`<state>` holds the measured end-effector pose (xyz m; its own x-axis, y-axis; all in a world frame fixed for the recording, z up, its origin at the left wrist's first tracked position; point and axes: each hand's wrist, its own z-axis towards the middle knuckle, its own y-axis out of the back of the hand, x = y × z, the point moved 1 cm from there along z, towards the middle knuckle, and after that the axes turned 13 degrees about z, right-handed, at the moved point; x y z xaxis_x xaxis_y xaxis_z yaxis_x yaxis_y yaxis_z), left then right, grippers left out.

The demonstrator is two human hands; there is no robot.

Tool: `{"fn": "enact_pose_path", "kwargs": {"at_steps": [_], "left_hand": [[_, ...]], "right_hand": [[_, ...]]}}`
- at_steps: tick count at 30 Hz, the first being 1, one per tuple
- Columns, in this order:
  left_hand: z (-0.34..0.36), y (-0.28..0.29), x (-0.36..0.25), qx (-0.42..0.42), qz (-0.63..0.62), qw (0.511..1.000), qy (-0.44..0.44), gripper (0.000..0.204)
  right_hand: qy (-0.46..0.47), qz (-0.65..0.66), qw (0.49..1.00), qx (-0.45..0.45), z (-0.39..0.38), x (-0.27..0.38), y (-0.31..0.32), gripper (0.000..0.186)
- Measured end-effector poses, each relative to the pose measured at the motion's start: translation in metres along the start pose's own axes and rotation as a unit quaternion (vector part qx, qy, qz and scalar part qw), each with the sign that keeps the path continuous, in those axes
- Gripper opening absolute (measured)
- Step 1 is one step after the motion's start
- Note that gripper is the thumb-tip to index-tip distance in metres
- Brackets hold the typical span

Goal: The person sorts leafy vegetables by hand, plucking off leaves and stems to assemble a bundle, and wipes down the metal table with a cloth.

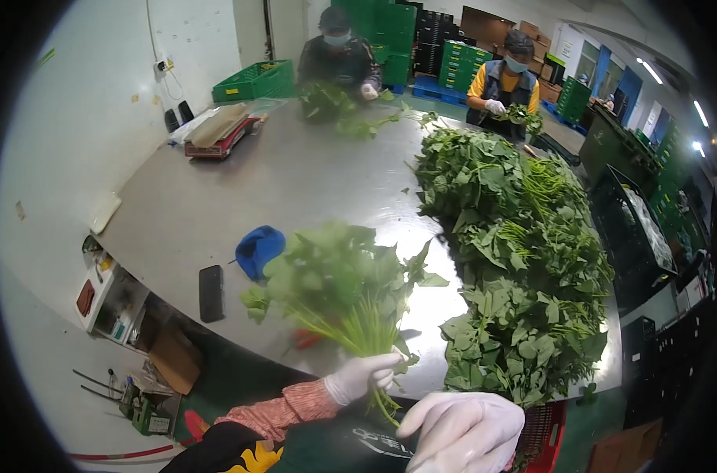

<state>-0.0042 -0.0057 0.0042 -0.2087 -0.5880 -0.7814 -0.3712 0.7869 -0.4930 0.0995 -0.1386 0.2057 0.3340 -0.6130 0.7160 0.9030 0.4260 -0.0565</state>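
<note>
My left hand [362, 377], in a white glove, is closed round the stems of a leafy green bunch [335, 276], held upright and slightly blurred over the steel table [154, 236]. My right hand [461, 433], also gloved, is at the lower right beside the trailing stem ends, fingers curled together; what they hold, if anything, I cannot make out. Left of the bunch lie a blue cloth item [260, 248] and a black phone [211, 292]. A red object [307, 337] shows partly behind the stems. A long heap of greens [516, 331] covers the table's right side.
Two masked co-workers [339, 55] [500, 79] handle greens at the far side. A red scale [217, 142] and green crate [252, 83] sit at back left, a shelf [106, 296] at left. Dark crates [634, 236] stand right; a red basket [544, 437] is below the right edge.
</note>
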Motion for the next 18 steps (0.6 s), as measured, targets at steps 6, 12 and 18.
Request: {"fn": "enact_pose_path", "kwargs": {"at_steps": [6,12,18], "left_hand": [[-0.007,0.01,0.002,0.0,-0.019,1.0,-0.002,0.013],[-0.004,0.009,0.003,0.021,-0.009,1.0,0.004,0.012],[0.0,0.012,0.01,0.04,-0.013,0.999,-0.011,0.013]], "right_hand": [[0.078,0.137,0.987,0.038,0.015,-0.033,-0.01,0.021],[0.135,0.215,0.965,0.073,0.024,-0.04,-0.014,0.017],[0.144,0.175,0.936,-0.268,0.016,-0.024,-0.032,0.013]]}}
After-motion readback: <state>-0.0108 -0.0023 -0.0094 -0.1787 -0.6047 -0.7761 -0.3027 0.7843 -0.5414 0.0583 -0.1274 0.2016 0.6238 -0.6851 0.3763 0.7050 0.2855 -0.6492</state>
